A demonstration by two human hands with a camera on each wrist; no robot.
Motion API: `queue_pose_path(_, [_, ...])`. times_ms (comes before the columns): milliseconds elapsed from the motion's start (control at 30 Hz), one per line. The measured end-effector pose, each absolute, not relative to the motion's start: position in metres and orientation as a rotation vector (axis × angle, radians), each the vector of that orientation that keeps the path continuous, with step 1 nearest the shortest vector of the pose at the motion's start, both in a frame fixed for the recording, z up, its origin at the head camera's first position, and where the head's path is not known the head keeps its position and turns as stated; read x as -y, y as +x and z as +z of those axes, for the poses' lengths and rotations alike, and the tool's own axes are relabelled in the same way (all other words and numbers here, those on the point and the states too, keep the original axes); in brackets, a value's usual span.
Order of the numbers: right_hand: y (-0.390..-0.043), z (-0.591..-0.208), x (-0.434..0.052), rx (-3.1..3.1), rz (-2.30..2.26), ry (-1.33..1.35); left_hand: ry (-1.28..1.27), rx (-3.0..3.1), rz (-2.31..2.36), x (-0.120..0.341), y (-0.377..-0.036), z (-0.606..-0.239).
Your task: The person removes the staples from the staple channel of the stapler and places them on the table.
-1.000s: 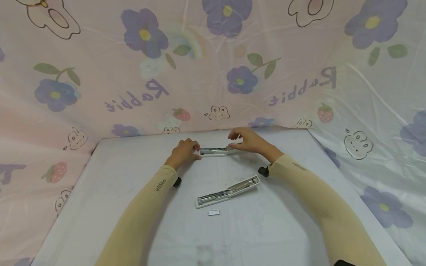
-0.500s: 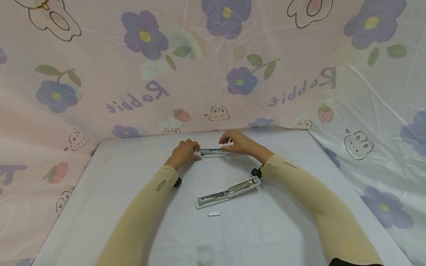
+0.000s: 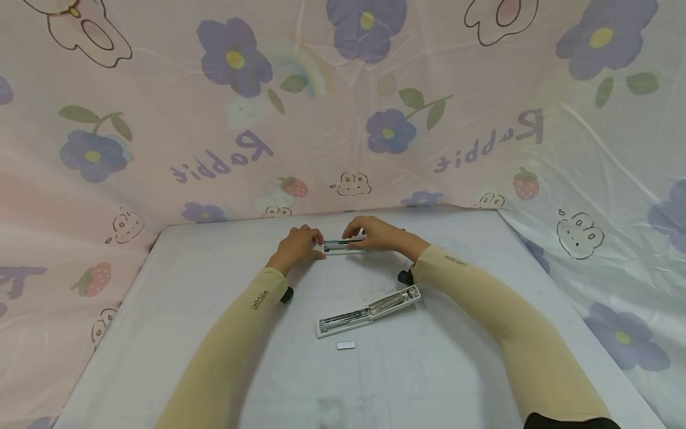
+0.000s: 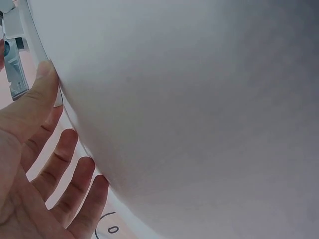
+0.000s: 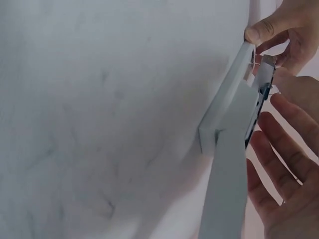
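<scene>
Near the back of the table lies a white stapler, its top arm swung back and its metal staple channel exposed. My left hand pinches the base's left end, thumb in front and fingers behind, as the left wrist view shows on the thumb. My right hand is over the stapler's middle and hides its hinge end. In the right wrist view, the right thumb reaches to the metal channel, while the other fingers spread loosely beside it. The swung-back arm extends toward the right wrist.
A second opened white stapler lies at a slant in front of the hands. A short strip of staples is just before it. The white table ends at a patterned curtain behind and at the sides.
My right hand has moved left along the stapler, from its hinge end toward the middle, and covers more of the channel. The left hand keeps its hold in place.
</scene>
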State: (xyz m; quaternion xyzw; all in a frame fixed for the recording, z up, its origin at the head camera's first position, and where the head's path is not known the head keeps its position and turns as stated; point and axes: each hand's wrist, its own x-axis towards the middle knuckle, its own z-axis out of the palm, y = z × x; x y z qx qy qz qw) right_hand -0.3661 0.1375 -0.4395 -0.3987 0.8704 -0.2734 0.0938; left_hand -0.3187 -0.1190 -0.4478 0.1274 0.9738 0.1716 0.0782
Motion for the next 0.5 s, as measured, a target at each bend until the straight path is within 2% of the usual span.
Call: queue_pose_path(500, [-0.362, -0.442, -0.124, -2.589, -0.716, -1.158, 0.387, -2.925, 0.507, 0.120, -0.321, -0.451])
